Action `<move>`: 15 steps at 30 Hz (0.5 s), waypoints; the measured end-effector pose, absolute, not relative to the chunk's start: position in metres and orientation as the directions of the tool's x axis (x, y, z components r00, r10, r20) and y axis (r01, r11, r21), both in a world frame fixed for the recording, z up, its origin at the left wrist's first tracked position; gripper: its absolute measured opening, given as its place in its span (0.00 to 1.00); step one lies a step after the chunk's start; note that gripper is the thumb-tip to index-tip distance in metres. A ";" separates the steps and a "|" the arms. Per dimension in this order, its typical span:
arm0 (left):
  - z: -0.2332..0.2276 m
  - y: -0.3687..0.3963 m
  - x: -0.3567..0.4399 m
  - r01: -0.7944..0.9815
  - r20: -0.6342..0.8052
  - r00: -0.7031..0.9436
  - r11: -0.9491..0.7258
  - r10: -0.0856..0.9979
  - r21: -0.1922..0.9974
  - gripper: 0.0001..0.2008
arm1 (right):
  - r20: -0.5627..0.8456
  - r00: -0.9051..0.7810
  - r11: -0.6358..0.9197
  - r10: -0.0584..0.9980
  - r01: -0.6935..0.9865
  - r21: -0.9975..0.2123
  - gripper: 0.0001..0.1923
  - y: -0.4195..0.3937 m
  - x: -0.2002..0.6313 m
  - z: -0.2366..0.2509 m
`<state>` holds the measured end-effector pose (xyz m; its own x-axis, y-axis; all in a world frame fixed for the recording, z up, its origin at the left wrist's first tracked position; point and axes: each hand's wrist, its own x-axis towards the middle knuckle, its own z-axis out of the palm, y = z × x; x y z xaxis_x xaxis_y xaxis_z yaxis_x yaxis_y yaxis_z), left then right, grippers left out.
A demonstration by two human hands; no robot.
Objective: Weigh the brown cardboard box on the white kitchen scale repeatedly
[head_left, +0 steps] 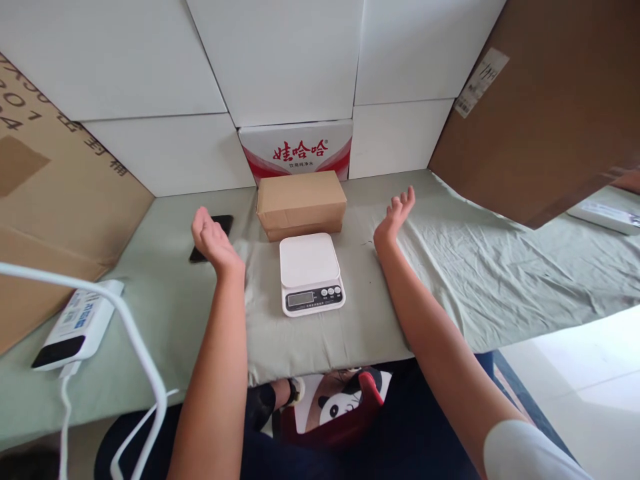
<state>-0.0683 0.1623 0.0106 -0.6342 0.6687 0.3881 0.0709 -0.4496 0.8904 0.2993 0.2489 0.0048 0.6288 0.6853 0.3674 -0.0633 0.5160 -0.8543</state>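
The two hands are well apart, with the scale (pixel 310 260) on the cloth (pixel 360 333) between them. The left hand (pixel 215 241) is unclenched, its fingers slightly bent and pointing away from the body; it partly covers a black phone (pixel 225 225), and whether the two touch cannot be told. The right hand (pixel 395 217) is unclenched too, its fingers parted and a little curled, over the cloth to the right of a brown box (pixel 303 193). The scale lies flat, its white plate bare, with a grey display and three round buttons along the edge nearest the person. The box sits just behind it, in front of a carton (pixel 295 157) with red lettering. White panels (pixel 280 60) rise around and above that carton. Brown cardboard (pixel 65 193) stands at the left, and another cardboard panel (pixel 545 93), bearing a white label (pixel 483 81), stands at the right. At the near left, a white device (pixel 83 327) with a dark end lies on the cloth, a plug in it, and a white cable (pixel 134 333) loops in front.
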 end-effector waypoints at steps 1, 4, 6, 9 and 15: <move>0.012 0.161 -0.071 0.051 0.364 -0.627 -0.430 0.689 0.902 0.31 | 0.298 0.649 0.476 0.700 -0.113 -0.872 0.31 0.251 0.306 0.004; 0.012 0.159 -0.069 0.016 0.329 -0.569 -0.390 0.753 0.921 0.33 | 0.157 0.608 0.384 0.778 -0.262 -0.886 0.30 0.254 0.310 -0.001; 0.011 0.161 -0.063 0.028 0.335 -0.532 -0.380 0.778 0.925 0.34 | 0.179 0.531 0.373 0.828 -0.285 -0.883 0.30 0.256 0.302 -0.003; 0.005 0.167 -0.055 -0.013 0.349 -0.506 -0.412 0.789 0.911 0.33 | 0.287 0.376 0.390 0.881 -0.235 -0.890 0.34 0.256 0.286 -0.006; -0.004 0.172 -0.041 -0.049 0.395 -0.415 -0.454 0.819 0.890 0.34 | 0.422 0.095 0.432 0.902 -0.140 -0.891 0.38 0.236 0.251 -0.002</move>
<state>-0.0408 0.1720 -0.0045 -0.4150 0.8195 0.3953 -0.0486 -0.4538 0.8898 0.2514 0.2358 -0.0017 0.0948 0.9017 0.4219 -0.1403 0.4317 -0.8910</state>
